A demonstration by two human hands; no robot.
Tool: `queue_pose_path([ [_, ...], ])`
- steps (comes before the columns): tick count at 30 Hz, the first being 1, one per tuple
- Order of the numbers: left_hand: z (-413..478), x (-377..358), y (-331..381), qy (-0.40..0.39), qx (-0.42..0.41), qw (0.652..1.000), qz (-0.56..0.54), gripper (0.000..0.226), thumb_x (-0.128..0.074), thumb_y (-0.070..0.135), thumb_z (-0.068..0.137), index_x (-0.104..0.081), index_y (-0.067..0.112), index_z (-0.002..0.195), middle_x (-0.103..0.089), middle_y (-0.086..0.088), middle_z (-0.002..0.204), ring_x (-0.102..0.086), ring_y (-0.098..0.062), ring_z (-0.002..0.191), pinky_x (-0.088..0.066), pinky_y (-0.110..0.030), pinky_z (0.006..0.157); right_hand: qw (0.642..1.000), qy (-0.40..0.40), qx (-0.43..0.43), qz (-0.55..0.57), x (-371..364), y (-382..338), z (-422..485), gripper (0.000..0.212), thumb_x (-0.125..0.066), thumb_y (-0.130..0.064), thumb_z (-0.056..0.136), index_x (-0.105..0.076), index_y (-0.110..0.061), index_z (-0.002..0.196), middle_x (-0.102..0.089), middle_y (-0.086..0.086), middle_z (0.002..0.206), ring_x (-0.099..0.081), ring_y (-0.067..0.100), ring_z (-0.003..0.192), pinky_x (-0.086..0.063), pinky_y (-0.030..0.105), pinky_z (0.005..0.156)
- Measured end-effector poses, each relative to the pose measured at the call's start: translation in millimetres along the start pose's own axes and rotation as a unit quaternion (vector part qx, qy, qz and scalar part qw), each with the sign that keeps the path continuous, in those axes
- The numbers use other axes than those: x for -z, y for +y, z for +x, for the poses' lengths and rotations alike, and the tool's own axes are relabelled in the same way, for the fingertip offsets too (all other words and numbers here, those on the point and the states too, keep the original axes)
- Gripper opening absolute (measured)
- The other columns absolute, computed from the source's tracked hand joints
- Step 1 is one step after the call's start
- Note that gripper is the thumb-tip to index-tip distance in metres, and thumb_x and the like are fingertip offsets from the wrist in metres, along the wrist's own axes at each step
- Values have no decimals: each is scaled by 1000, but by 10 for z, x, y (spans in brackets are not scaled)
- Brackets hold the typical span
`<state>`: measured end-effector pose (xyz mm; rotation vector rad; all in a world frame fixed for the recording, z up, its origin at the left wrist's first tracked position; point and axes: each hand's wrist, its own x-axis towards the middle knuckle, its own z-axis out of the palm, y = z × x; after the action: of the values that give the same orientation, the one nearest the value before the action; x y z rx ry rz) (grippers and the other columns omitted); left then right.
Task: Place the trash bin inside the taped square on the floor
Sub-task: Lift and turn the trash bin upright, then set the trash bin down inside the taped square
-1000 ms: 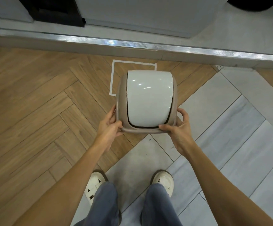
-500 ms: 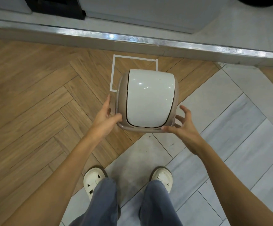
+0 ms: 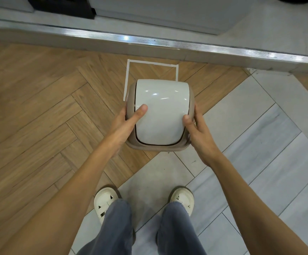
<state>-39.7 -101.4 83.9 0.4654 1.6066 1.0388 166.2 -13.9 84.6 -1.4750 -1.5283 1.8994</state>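
Note:
The trash bin (image 3: 161, 115) is beige with a glossy white swing lid, seen from above at the frame's middle. My left hand (image 3: 126, 122) grips its left side, thumb resting on the lid. My right hand (image 3: 197, 129) grips its right side, thumb on the lid's edge. The taped square (image 3: 129, 70) of white tape lies on the wooden floor just beyond the bin. Its far side and parts of its left and right sides show. The bin hides the near part, so I cannot tell how much of the bin lies inside.
A raised step with a metal edge strip (image 3: 149, 40) runs across just behind the taped square. Herringbone wood floor (image 3: 39, 107) spreads to the left, grey tiles (image 3: 260, 144) to the right. My two feet in white shoes (image 3: 105, 203) stand close behind the bin.
Half a second ago both hands had loosened at the bin's near corners. Now they have shifted forward along its sides and closed on it, thumbs on the lid. The bin sits slightly nearer to me.

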Motion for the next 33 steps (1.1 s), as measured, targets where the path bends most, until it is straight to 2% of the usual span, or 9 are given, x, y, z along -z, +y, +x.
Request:
queue_pose_path([
  [5, 16, 34, -141, 11, 0, 999, -39, 85, -58, 81, 69, -40, 42, 142, -54, 17, 141, -51, -3, 128, -39, -42, 110, 1000, 9, 22, -13, -92, 39, -23, 69, -46, -54, 94, -8, -45, 152, -17, -22, 160, -26, 5, 143, -29, 43, 117],
  [7, 97, 7, -155, 30, 9, 998, -59, 89, -55, 84, 68, -36, 43, 145, -43, 13, 150, -43, -9, 136, -34, -45, 114, 1000, 3, 17, 6, -90, 30, 4, 68, -46, -50, 95, -8, -44, 152, -19, -18, 160, -28, 8, 143, -32, 47, 115],
  [11, 278, 7, -152, 66, 8, 995, -80, 92, -53, 87, 66, -37, 42, 145, -40, 13, 152, -42, -9, 136, -35, -46, 113, 999, -12, 4, 51, -110, -7, 75, 68, -48, -42, 96, -9, -47, 151, -29, -14, 156, -41, 8, 133, -42, 49, 106],
  [16, 573, 100, -77, 76, -13, 994, -78, 94, -55, 87, 64, -40, 40, 143, -43, 9, 150, -44, -12, 135, -34, -45, 114, 997, -16, 27, 65, -105, -141, 346, 65, -50, -36, 97, -13, -47, 150, -37, -12, 152, -50, -6, 118, -53, 24, 83],
  [19, 769, 150, 20, 92, -26, 992, -79, 95, -56, 87, 62, -44, 38, 142, -44, 8, 149, -43, -11, 135, -33, -44, 115, 997, -14, 36, 72, -116, -262, 533, 65, -50, -34, 98, -14, -46, 150, -38, -11, 151, -50, -3, 118, -53, 30, 86],
  [22, 982, 194, 159, 104, -24, 991, -82, 101, -58, 89, 55, -46, 36, 141, -46, 9, 149, -44, -10, 135, -34, -43, 114, 996, -13, 38, 77, -114, -400, 732, 65, -50, -32, 99, -14, -43, 151, -37, -8, 153, -49, 4, 122, -53, 28, 80],
  [25, 1163, 206, 302, 95, -30, 990, -97, 93, -62, 87, 54, -53, 39, 134, -50, 10, 144, -51, -8, 128, -41, -41, 110, 996, -7, 31, 80, -93, -537, 920, 66, -51, -31, 98, -14, -42, 152, -36, -5, 154, -45, 14, 126, -52, 31, 80],
  [30, 1461, 194, 531, 91, -45, 990, -97, 72, -60, 72, 71, -53, 38, 135, -62, 14, 132, -57, -5, 120, -43, -38, 108, 996, 4, 29, 81, -42, -751, 1233, 65, -52, -29, 98, -17, -39, 152, -39, -5, 151, -46, 13, 123, -46, 45, 96],
  [33, 1557, 203, 594, 89, -45, 990, -100, 64, -58, 66, 80, -51, 37, 137, -63, 14, 129, -58, -7, 119, -46, -38, 105, 997, 0, 27, 77, -24, -817, 1340, 65, -52, -28, 98, -18, -37, 153, -46, -9, 143, -53, 7, 115, -52, 39, 93],
])
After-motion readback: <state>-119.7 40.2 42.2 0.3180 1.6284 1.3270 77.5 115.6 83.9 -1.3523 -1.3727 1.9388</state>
